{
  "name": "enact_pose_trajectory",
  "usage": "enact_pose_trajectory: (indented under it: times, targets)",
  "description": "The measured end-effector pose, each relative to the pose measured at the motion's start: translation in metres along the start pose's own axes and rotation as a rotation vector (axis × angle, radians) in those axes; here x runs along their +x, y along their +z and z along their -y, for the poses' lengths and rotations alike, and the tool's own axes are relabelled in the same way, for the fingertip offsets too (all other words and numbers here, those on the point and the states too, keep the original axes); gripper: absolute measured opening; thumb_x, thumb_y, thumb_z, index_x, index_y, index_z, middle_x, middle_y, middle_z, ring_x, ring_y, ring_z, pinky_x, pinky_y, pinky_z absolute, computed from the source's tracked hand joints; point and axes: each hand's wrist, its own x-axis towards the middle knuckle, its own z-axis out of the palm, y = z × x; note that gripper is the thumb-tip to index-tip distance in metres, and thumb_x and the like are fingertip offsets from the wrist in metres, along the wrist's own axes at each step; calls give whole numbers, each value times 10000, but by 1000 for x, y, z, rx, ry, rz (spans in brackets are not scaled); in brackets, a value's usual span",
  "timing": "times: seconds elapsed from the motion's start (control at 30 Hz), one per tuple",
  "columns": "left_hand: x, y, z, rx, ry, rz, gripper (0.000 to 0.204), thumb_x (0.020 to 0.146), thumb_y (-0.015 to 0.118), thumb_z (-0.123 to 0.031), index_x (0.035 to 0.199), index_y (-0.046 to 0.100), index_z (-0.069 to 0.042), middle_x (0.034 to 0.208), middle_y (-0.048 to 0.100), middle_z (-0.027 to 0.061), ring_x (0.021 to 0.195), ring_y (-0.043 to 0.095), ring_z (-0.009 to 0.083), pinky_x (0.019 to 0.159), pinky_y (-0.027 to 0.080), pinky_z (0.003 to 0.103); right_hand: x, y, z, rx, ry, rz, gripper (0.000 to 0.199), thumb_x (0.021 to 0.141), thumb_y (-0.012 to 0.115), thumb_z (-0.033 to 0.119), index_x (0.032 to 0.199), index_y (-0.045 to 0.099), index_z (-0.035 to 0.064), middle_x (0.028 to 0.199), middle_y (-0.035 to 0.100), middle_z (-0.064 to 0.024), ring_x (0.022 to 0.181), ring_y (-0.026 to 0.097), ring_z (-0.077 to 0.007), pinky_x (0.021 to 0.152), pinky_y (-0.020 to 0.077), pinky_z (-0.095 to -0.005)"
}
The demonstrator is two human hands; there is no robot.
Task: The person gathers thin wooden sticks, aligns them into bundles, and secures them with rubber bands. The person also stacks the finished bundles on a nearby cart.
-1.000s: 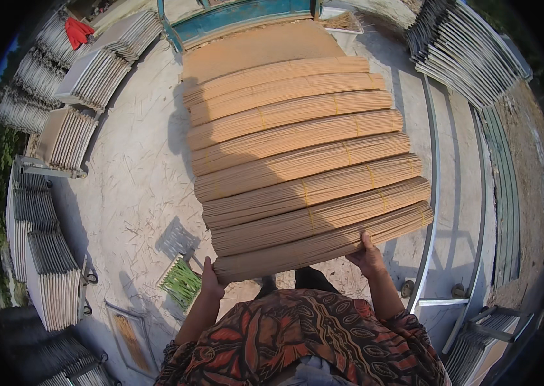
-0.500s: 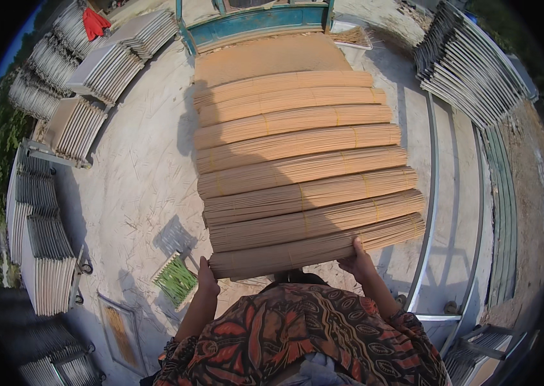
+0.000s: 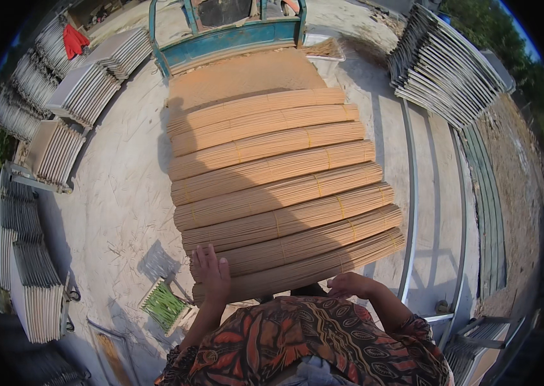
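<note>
Bundles lay side by side on the bed, packed close, presumably so none could roll; yellow ties circled them, likely holding each one tight. Look at that left hand: palm down, fingers spread over the left ends of the nearest ones, a pose that seemed to steady them! The right hand sat half curled by the nearest front edge; whether it gripped anything, I couldn't tell. And the long axes? Left to right, right ends angled slightly farther off.
</note>
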Motion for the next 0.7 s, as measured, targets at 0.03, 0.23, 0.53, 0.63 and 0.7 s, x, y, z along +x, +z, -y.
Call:
enact_pose_trajectory:
  times: [0.03,0.23,0.53,0.63,0.7]
  targets:
    - [7,8,-6,34,16,5,514,907,405,-289,1316,378,21,1384,247,312,1286,205,478,1051,178,555,-11,-5,24,-128,-48,2,447,886,576,380,1045,598,-37,899,649,-118,862,628,-163,742,523,-277]
    - [12,43,-4,247,-34,132,564,882,443,-331,1321,370,16,1390,216,330,1289,198,492,1051,155,576,25,-110,218,-494,-782,-339,465,900,563,366,1155,567,-23,962,637,-101,865,598,-159,772,471,-263]
    - [15,36,-18,283,-87,186,607,889,413,-443,1292,398,11,1385,226,334,1286,201,508,1038,158,599,236,-232,462,-1100,-807,-733,623,928,260,557,1108,609,73,1166,582,-133,1121,507,-330,972,346,-446]
    - [12,35,-21,306,-105,188,620,885,410,-467,1285,406,7,1383,240,328,1286,208,508,1033,171,601,263,-221,475,-1226,-490,-705,618,919,284,569,1181,562,84,1206,559,-134,1180,465,-311,1028,271,-476]
    - [9,35,-22,311,-107,184,623,884,412,-470,1285,407,7,1384,241,327,1288,206,508,1032,173,601,270,-214,471,-1296,-350,-737,605,912,320,569,1212,543,93,1240,537,-138,1204,446,-305,1047,227,-498]
